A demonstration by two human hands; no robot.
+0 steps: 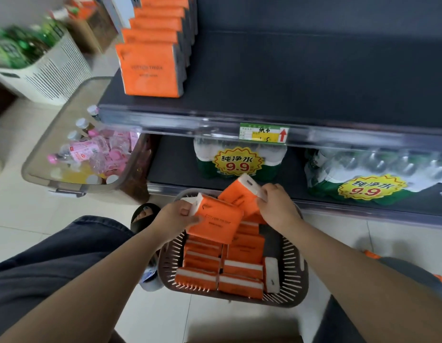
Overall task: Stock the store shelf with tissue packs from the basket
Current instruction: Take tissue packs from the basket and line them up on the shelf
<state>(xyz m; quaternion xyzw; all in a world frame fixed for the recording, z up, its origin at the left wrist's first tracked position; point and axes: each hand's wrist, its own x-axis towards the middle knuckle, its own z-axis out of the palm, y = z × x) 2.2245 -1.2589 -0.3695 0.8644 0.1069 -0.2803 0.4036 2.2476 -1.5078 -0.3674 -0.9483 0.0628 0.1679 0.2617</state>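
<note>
Dark trouser leg (pixel 54 263) closest, at 8 o'clock, both bare forearms reaching from 6 toward centre. Filling 12 to 3 o'clock, dark upper shelf (pixel 289 82), carrying a front-to-back row of orange tissue packs (pixel 150 68) standing upright at 11. Beneath it at 3, wrapped bottled-water packs (pixel 239 159) marked 9.9. At 9, grey tub (pixel 46 149) of pink-labelled bottles; at 10, white slatted bin (pixel 59 68) of green bottles, blurred. At 6, brown slotted basket (pixel 289 280) on the tiled floor (pixel 29 206), holding stacked packs (pixel 242 268) in rows. Left hand (pixel 175 219) gripping the near pack (pixel 215 221) by its white end, thumb on top, fingers curled beneath, above the basket. Right hand (pixel 277 206) curled round the white end of the far pack (pixel 242 194), tilted, touching the near one. Green-and-yellow price tag (pixel 263 132) on the shelf edge at 12.
</note>
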